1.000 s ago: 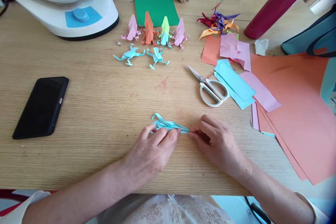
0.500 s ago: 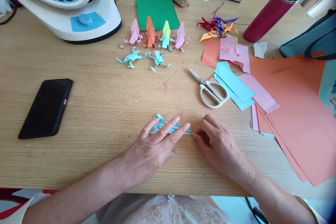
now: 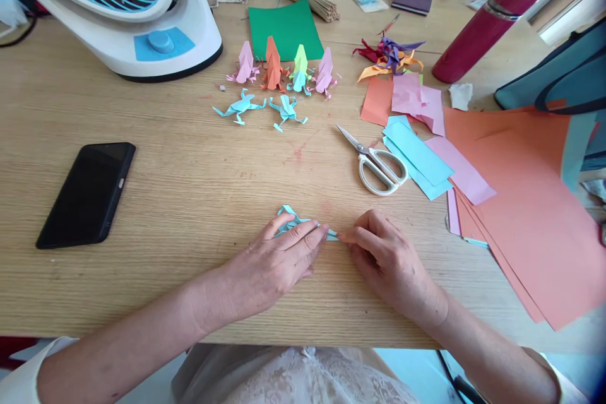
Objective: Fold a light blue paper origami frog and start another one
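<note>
A light-blue folded-paper figure lies on the table in front of me, its left loop showing beyond my fingers. My left hand rests over its middle with fingers stretched out and lying flat, pressing it down; the thumb is mostly hidden. At the figure's narrow right end, my right hand is closed in a pinch on the pointed tip. Part of the figure is covered by my left fingers. Scissors with white handles lie open-bladed or nearly closed, I cannot tell, just beyond my right hand.
Several folded-paper figures stand beyond, before a green sheet. Blue strips and orange sheets lie to the right. A phone sits left, a white fan behind it. A red flask stands back right.
My left fingers have drawn together and lie flatter over the blue paper. My right hand has shifted slightly left along its tip. The whole view has shifted a little.
</note>
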